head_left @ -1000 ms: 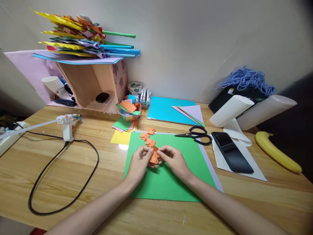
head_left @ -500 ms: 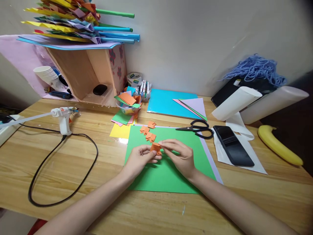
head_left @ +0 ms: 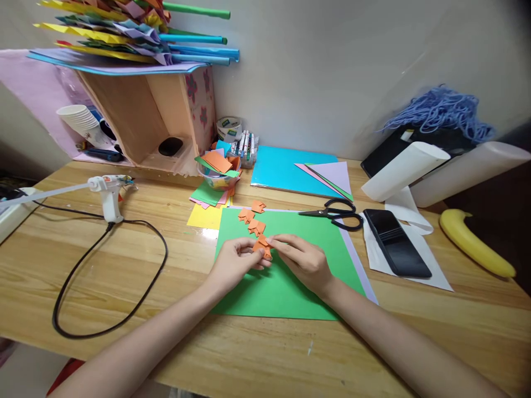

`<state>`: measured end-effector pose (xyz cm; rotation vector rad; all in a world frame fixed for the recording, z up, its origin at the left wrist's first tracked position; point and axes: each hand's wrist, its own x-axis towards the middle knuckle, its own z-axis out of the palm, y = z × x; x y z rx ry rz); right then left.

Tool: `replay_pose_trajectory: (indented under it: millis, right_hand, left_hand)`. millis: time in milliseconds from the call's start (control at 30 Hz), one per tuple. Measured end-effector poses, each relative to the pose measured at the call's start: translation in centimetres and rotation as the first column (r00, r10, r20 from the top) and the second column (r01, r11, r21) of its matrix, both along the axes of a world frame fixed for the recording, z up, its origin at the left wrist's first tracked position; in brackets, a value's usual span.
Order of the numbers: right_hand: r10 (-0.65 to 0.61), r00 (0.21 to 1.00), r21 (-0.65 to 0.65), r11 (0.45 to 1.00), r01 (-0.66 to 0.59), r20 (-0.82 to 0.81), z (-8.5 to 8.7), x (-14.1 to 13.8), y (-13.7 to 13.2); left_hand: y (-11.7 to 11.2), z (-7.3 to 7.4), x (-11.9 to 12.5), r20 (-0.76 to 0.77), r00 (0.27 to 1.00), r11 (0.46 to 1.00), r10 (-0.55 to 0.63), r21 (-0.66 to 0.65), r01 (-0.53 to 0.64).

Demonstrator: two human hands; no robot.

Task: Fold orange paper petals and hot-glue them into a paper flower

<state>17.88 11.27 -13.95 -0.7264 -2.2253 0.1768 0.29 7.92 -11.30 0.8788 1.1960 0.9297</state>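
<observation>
Between my two hands is a small folded orange paper piece [head_left: 263, 249]. My left hand [head_left: 238, 260] pinches it from the left, thumb on top and fingers beneath. My right hand [head_left: 305, 258] has its thumb and fingertips closed on the piece's upper right edge. Both hands are over a green paper sheet [head_left: 290, 293] on the table. Just beyond them lie three similar orange folded pieces [head_left: 256, 227] near the sheet's top left corner. Black-handled scissors [head_left: 332, 213] rest across the sheet's top right corner.
A glue gun [head_left: 110, 199] with a looped black cord stands at left. Behind are a bowl of paper scraps [head_left: 218, 171], a blue paper stack [head_left: 286, 168] and an open box [head_left: 136, 121]. At right are a phone [head_left: 396, 243], paper rolls [head_left: 404, 171] and a banana [head_left: 475, 243].
The orange piece has tilted a little in my fingers, and my right fingertips have shifted slightly along its upper edge. The whole view has moved slightly.
</observation>
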Motion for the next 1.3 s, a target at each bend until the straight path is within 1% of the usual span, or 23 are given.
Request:
replay_pose_trajectory:
  millis: [167, 333, 433, 467, 533, 567, 600, 633, 667, 733, 800, 833, 867, 900, 933, 1000, 1133, 1200, 1300]
  right_hand:
    - [-0.011, 0.997, 0.098, 0.995, 0.004, 0.078, -0.3, 0.0, 0.1]
    - [-0.007, 0.991, 0.134, 0.991, -0.012, 0.134, -0.4, 0.0, -0.1]
    - [0.023, 0.991, 0.075, 0.997, -0.033, 0.13, -0.3, -0.2, -0.3]
    - [0.037, 0.993, 0.027, 0.999, -0.04, 0.116, -0.2, -0.4, -0.4]
    - [0.059, 0.997, -0.118, 0.992, -0.052, 0.052, 0.0, -0.5, -0.4]
    - [0.057, 0.998, -0.211, 0.976, -0.056, -0.003, 0.0, -0.6, -0.3]
    - [0.041, 0.997, -0.313, 0.948, -0.06, -0.065, 0.1, -0.7, -0.2]
    - [0.011, 0.992, -0.42, 0.905, -0.064, -0.129, 0.2, -0.7, 0.0]
    - [-0.026, 0.982, -0.523, 0.849, -0.077, -0.187, 0.2, -0.7, 0.2]
    - [-0.071, 0.959, -0.698, 0.7, -0.149, -0.275, 0.2, -0.7, 0.7]
    - [-0.07, 0.937, -0.801, 0.543, -0.251, -0.341, 0.2, -0.7, 1.1]
    - [-0.065, 0.928, -0.828, 0.477, -0.294, -0.367, 0.2, -0.7, 1.2]
    - [-0.065, 0.92, -0.843, 0.429, -0.324, -0.387, 0.3, -0.7, 1.3]
    - [-0.071, 0.914, -0.851, 0.399, -0.341, -0.399, 0.3, -0.7, 1.4]
    - [-0.081, 0.91, -0.856, 0.383, -0.348, -0.406, 0.3, -0.8, 1.4]
    - [-0.094, 0.908, -0.859, 0.375, -0.349, -0.409, 0.2, -0.8, 1.4]
    - [-0.109, 0.914, -0.862, 0.391, -0.323, -0.392, 0.1, -0.9, 1.3]
    - [-0.112, 0.916, -0.861, 0.4, -0.313, -0.385, 0.0, -0.9, 1.2]
    - [-0.106, 0.922, -0.861, 0.411, -0.3, -0.372, -0.1, -0.9, 1.0]
  left_hand:
    - [0.0, -0.4, 0.0, -0.058, 0.998, 0.999, 0.003, 0.045, 0.0]
    - [0.0, -0.6, -0.1, -0.085, 0.996, 0.998, -0.007, 0.063, 0.013]
    - [0.1, -0.8, -0.1, -0.073, 0.997, 0.998, -0.005, 0.069, 0.01]
    - [0.1, -0.9, -0.1, -0.069, 0.998, 0.997, 0.0, 0.072, 0.005]
    - [0.1, -1.0, -0.1, -0.074, 0.997, 0.996, 0.004, 0.085, 0.002]
    - [0.1, -1.1, -0.1, -0.087, 0.996, 0.996, -0.002, 0.092, 0.01]
    - [0.1, -1.1, -0.1, -0.11, 0.994, 0.995, -0.014, 0.1, 0.025]
    - [0.2, -1.2, -0.2, -0.143, 0.989, 0.993, -0.028, 0.109, 0.044]
    - [0.2, -1.1, -0.2, -0.183, 0.982, 0.991, -0.045, 0.119, 0.067]
    - [0.1, -1.0, -0.2, -0.268, 0.961, 0.983, -0.071, 0.144, 0.113]
    - [0.1, -0.9, -0.3, -0.346, 0.936, 0.975, -0.07, 0.173, 0.137]
    - [0.1, -0.8, -0.3, -0.377, 0.924, 0.972, -0.058, 0.191, 0.139]
    - [0.0, -0.8, -0.3, -0.4, 0.916, 0.968, -0.041, 0.212, 0.136]
    - [0.0, -0.7, -0.3, -0.411, 0.911, 0.964, -0.021, 0.234, 0.127]
    - [0.0, -0.7, -0.3, -0.409, 0.913, 0.96, -0.001, 0.254, 0.115]
    - [0.0, -0.7, -0.3, -0.366, 0.93, 0.958, 0.017, 0.272, 0.09]
    - [0.1, -0.9, -0.4, -0.28, 0.96, 0.967, 0.027, 0.252, 0.046]
    - [0.1, -0.9, -0.4, -0.275, 0.961, 0.969, 0.037, 0.247, 0.033]
    - [0.1, -1.0, -0.5, -0.292, 0.956, 0.97, 0.028, 0.238, 0.044]
